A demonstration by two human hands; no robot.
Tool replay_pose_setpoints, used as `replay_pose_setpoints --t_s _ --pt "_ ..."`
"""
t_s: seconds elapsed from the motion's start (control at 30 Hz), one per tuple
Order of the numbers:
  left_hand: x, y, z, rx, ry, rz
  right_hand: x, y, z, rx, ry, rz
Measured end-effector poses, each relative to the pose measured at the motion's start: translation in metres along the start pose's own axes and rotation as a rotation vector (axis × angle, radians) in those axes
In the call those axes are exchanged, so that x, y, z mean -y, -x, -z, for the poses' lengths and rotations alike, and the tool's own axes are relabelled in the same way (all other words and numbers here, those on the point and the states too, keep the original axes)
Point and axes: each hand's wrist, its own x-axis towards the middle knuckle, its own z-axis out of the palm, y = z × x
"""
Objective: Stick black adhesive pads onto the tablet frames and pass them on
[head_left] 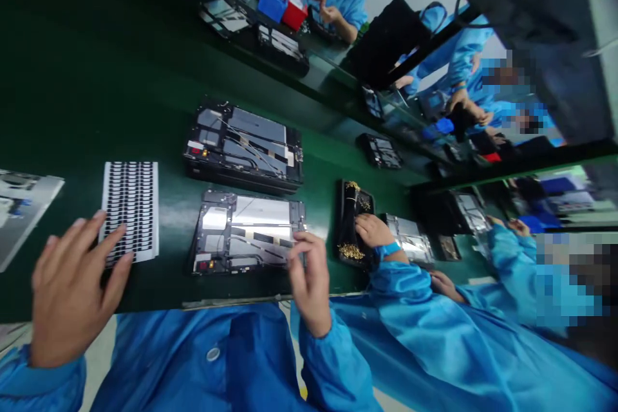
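My left hand [72, 293] is open, its fingers spread over the lower left part of a white sheet of small black adhesive strips [131, 206]. My right hand [311, 280] is at the right end of an opened tablet [258, 219], with thumb and fingers bent together in a pinch. Anything between those fingertips is too small or hidden to make out. The tablet lies flat near the table's front edge, its silver battery, dark cables and circuit boards exposed. Just behind it sits a stack of similar opened tablets [261, 125].
A co-worker's hand [374, 230] reaches by a black tray [342, 219] of dark cables with gold ends, right of mine. At the far left lies a grey metal plate [26, 219]. A raised shelf [232, 45] runs behind, with people working beyond it.
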Motion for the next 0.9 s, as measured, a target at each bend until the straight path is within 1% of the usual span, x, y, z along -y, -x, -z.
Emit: replay_pose_setpoints --t_s 0.03,0.07,0.13,0.2,0.23,0.3,0.37,0.43,0.5,0.6,0.73,0.9 --pt "-0.007 0.001 0.0 -0.034 0.012 0.016 -0.018 0.006 0.014 -0.079 0.045 -0.094" --pt "-0.017 0.001 0.0 -0.046 0.03 0.03 -0.034 0.012 0.023 -0.117 0.064 -0.169" --pt "-0.041 0.001 -0.002 -0.047 0.083 0.004 -0.056 0.022 0.031 -0.099 0.035 -0.25" --pt "-0.07 -0.001 -0.008 -0.033 0.146 -0.096 -0.062 0.029 0.031 -0.038 -0.005 -0.265" --pt "-0.086 -0.002 -0.012 -0.024 0.178 -0.172 -0.059 0.031 0.03 -0.014 0.002 -0.244" --pt "-0.117 -0.004 -0.022 0.07 0.25 -0.302 -0.048 0.033 0.03 0.027 0.076 -0.139" --pt "-0.143 -0.006 -0.034 0.177 0.316 -0.359 -0.036 0.034 0.032 0.108 0.158 0.029" --pt "-0.16 -0.006 -0.047 0.236 0.354 -0.362 -0.028 0.033 0.033 0.206 0.204 0.183" --pt "-0.168 -0.004 -0.057 0.268 0.36 -0.351 -0.025 0.032 0.032 0.266 0.237 0.269" --pt "-0.167 -0.001 -0.068 0.286 0.348 -0.36 -0.028 0.031 0.027 0.266 0.31 0.314" --pt "-0.162 0.002 -0.072 0.248 0.343 -0.371 -0.03 0.031 0.021 0.276 0.379 0.339" --pt "-0.162 0.004 -0.072 0.245 0.358 -0.372 -0.026 0.031 0.019 0.291 0.416 0.324"
